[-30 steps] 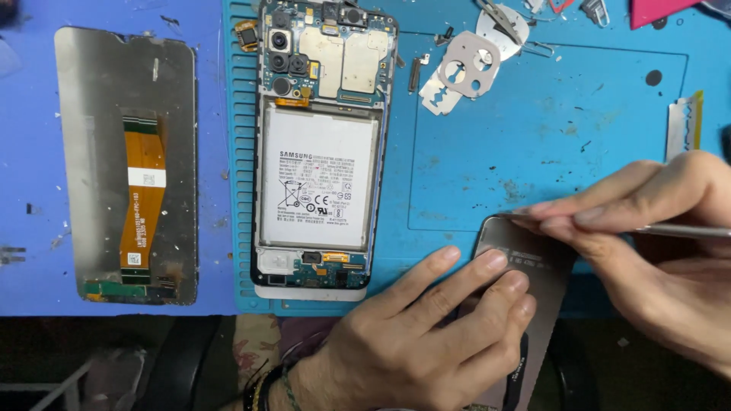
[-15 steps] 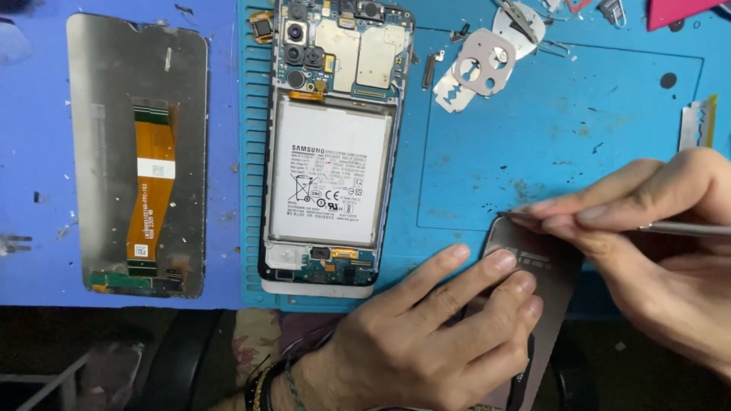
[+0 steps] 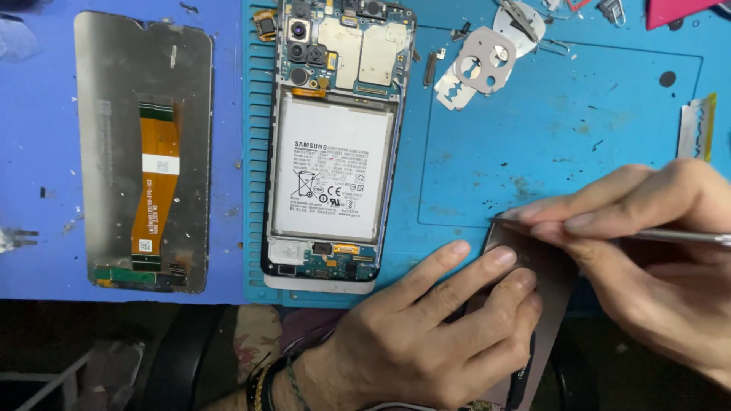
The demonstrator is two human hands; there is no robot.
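Note:
My left hand (image 3: 426, 335) grips a dark phone back cover (image 3: 544, 266) at the near edge of the blue mat (image 3: 563, 144), fingers spread over its face. My right hand (image 3: 647, 243) pinches a thin metal tool (image 3: 678, 237); its tip rests on the cover's top corner. To the left lies an opened phone (image 3: 331, 144), face down, with its white battery (image 3: 331, 171) and circuit boards exposed.
A detached screen panel (image 3: 145, 152) with an orange flex cable lies face down at the left. Metal bracket pieces (image 3: 476, 65) and small parts sit at the top of the mat. A blade strip (image 3: 694, 129) lies at the right edge.
The view has shifted slightly; both hands stay on the back cover, with the tool tip still at its top corner.

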